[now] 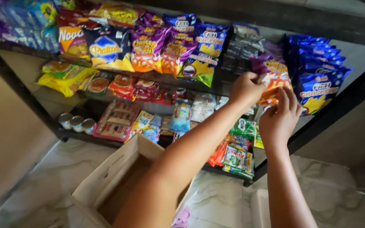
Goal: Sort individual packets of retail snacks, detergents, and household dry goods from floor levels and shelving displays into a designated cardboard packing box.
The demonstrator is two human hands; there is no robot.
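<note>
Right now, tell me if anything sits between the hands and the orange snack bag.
Nothing visible does. The left hand and right hand both already touch the orange snack bag on the top shelf.

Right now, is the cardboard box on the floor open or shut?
Open: the cardboard box has its flaps up and its brown inside shows; contents cannot be told.

The right hand (pixel 279 116) covers the lower part of the orange snack packet (pixel 274 83), and the cardboard box (pixel 119 181) is partly hidden by the left forearm.
</note>
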